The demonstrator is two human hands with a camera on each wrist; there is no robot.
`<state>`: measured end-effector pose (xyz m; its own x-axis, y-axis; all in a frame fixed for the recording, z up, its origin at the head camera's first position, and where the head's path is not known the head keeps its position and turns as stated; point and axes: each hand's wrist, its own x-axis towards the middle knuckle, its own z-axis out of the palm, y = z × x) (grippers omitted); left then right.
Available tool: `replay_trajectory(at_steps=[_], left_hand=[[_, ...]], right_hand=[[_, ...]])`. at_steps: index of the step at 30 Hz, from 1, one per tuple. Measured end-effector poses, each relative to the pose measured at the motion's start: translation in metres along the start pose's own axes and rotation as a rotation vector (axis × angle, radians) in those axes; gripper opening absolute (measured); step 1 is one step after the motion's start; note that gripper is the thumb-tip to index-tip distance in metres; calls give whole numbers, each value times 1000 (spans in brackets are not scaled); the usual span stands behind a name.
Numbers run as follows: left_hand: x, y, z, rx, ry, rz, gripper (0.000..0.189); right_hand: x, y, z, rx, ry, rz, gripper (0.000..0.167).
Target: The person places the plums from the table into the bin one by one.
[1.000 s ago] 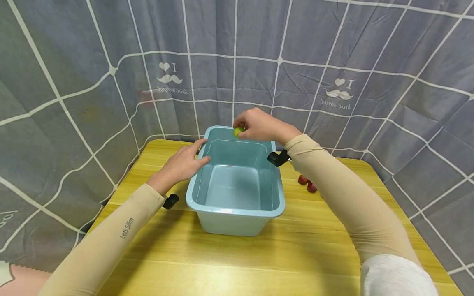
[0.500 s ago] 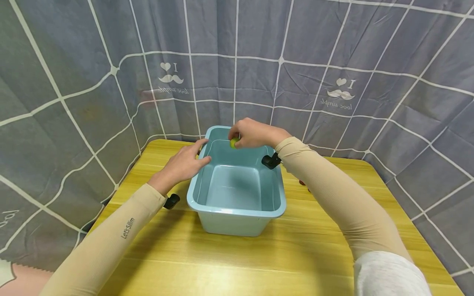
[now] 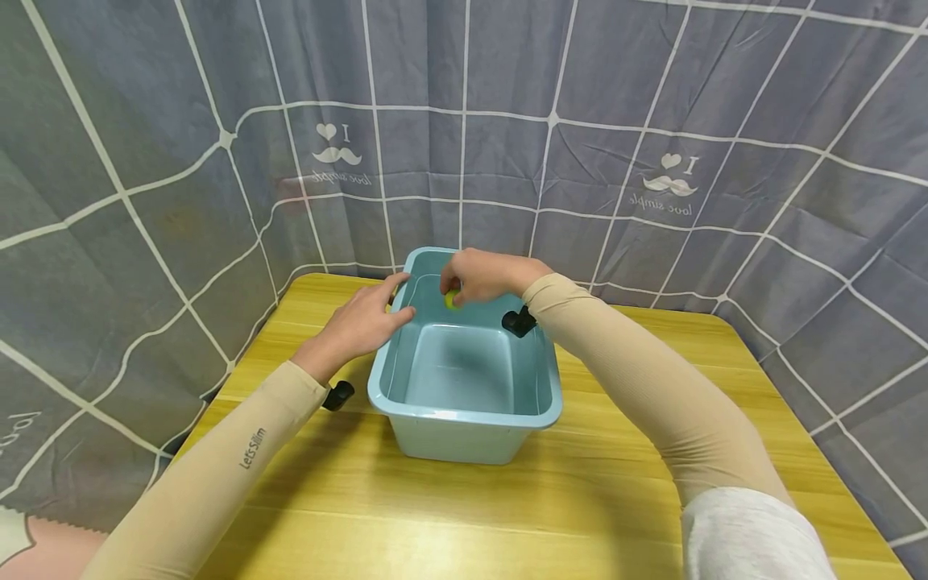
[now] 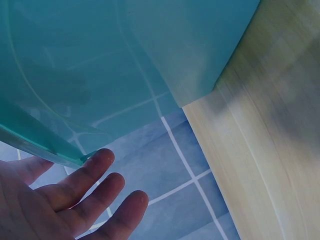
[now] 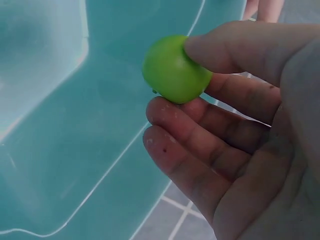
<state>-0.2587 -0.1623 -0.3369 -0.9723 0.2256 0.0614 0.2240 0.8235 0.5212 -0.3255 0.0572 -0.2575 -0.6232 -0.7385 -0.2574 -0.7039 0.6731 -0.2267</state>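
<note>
My right hand pinches a small round green fruit between thumb and fingertips. It hangs within the rim of a light blue plastic tub, near the far wall and above the floor. In the head view only a sliver of the fruit shows below the fingers. My left hand rests at the tub's left rim, its thumb reaching over the edge. From the left wrist, the hand's loosely bent fingers appear outside the wall, just under the rim. No fruit shows on the visible tub floor.
The tub stands on a yellow wood-grain table. Behind and at both sides hangs a grey curtain with white grid lines. A black wrist mount juts from the right sleeve over the tub; another black mount sits at the left wrist.
My right hand has moved down and left into the tub, carrying the green fruit. The right sleeve now hides the small red fruits seen earlier on the table. My left hand keeps its place.
</note>
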Motion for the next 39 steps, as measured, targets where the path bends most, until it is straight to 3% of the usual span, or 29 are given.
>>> replay_trajectory(at_steps=[16, 39], left_hand=[[1, 0, 1, 3, -8, 0, 68], [2, -3, 1, -4, -7, 1, 70]], right_hand=[[-4, 7, 7, -42, 27, 7, 35], [-59, 26, 12, 58, 169, -40, 32]])
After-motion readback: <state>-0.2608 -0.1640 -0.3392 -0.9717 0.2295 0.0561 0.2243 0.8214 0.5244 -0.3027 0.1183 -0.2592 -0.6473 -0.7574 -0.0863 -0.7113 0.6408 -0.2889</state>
